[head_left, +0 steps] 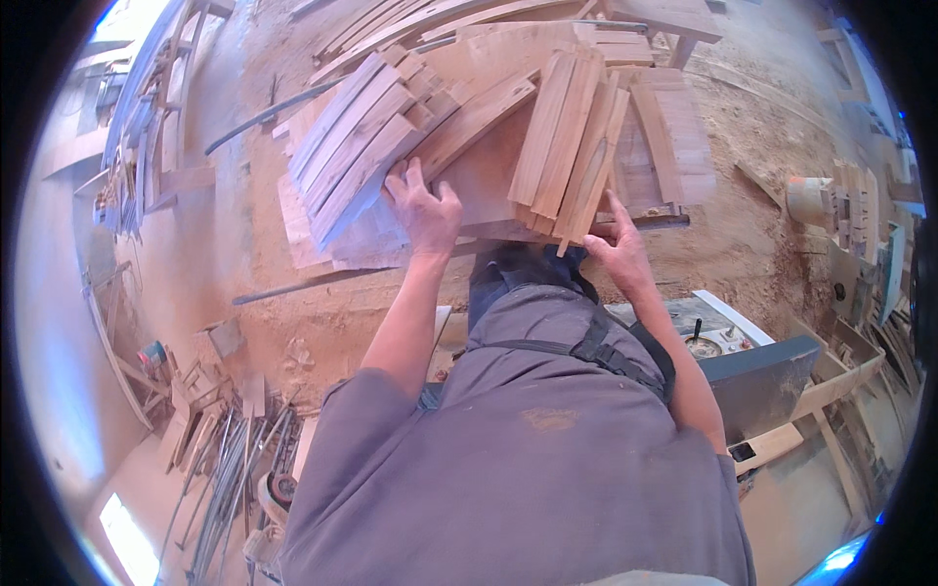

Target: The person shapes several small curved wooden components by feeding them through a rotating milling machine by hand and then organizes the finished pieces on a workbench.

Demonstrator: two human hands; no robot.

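Note:
My left hand [428, 217] is open with its fingers apart, its fingertips by the lower right edge of a fanned stack of wooden strips [357, 161]. A single board [481, 122] lies slanted just beyond those fingers. My right hand [625, 256] rests at the near end of a second pile of wooden strips [565, 142]. Its thumb and forefinger are spread against the pile's lower right corner, and the other fingers are partly hidden. One narrow strip juts out toward me from that pile. Both piles lie on a wide wooden panel [479, 188].
More boards [657, 137] lie right of the piles, and long strips [420, 29] at the far side. A machine with a dark grey cover [762, 376] stands at my right. Metal rods [230, 479] lean at lower left. A white bucket [809, 202] sits on the dusty floor.

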